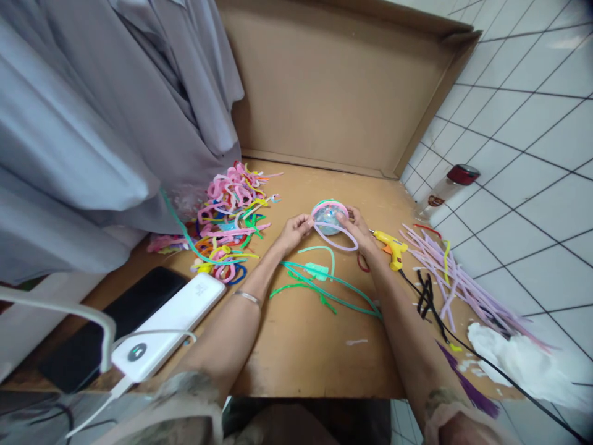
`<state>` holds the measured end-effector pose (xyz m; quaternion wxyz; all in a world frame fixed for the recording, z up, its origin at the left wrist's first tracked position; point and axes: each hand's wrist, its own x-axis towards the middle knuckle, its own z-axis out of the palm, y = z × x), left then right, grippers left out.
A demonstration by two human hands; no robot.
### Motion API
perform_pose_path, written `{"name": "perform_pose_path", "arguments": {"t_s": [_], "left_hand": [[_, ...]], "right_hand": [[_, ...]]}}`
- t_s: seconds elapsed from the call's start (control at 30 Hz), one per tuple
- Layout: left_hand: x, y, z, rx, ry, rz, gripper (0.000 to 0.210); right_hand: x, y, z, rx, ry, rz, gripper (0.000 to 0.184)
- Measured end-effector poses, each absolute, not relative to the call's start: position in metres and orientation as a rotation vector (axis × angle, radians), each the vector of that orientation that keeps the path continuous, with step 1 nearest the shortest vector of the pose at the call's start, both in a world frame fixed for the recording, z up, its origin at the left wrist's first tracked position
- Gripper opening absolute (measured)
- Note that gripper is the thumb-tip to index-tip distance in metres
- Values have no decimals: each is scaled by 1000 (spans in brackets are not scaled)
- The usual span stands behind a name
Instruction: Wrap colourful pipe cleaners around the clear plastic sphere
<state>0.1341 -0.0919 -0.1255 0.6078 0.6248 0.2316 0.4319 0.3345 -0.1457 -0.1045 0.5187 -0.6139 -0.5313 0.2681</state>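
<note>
Over the middle of the table, both hands meet at a clear round plastic bowl-like piece [328,217] with pink and green pipe cleaner around its rim. My right hand [356,224] grips its right side, fingers closed. My left hand [296,231] is closed in a pinch at its left edge, on a lavender pipe cleaner [339,248] that curves in a loop below the piece. What the inside of the clear piece holds is too small to tell. Under the hands lie teal pipe cleaners [343,301] and a bent green pipe cleaner [296,286].
A yellow glue gun [393,248] lies right of my right hand, its black cord trailing to the front. Lavender pipe cleaners [456,278] and a bottle [442,193] are farther right. Left are a colourful pipe cleaner pile [231,191], a white power bank [171,327] and a grey curtain [185,93].
</note>
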Motion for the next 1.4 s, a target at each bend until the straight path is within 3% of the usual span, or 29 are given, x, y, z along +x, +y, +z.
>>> {"name": "perform_pose_path", "arguments": {"t_s": [0.13, 0.23, 0.47, 0.63, 0.93, 1.4], "left_hand": [[135, -94, -123, 1470, 517, 976, 58], [135, -96, -120, 1478, 505, 989, 59], [136, -104, -115, 1460, 461, 1021, 57], [137, -108, -117, 1439, 433, 992, 57], [146, -110, -123, 1169, 395, 1080, 54], [163, -131, -128, 1037, 458, 1122, 47]], "right_hand": [[337, -144, -100, -1536, -1181, 492, 64], [335, -150, -83, -1520, -1228, 280, 48], [301, -168, -52, -1528, -1685, 532, 16], [288, -167, -60, -1674, -1670, 570, 14], [285, -161, -65, -1440, -1365, 758, 11], [284, -162, -65, -1281, -1233, 776, 12]]}}
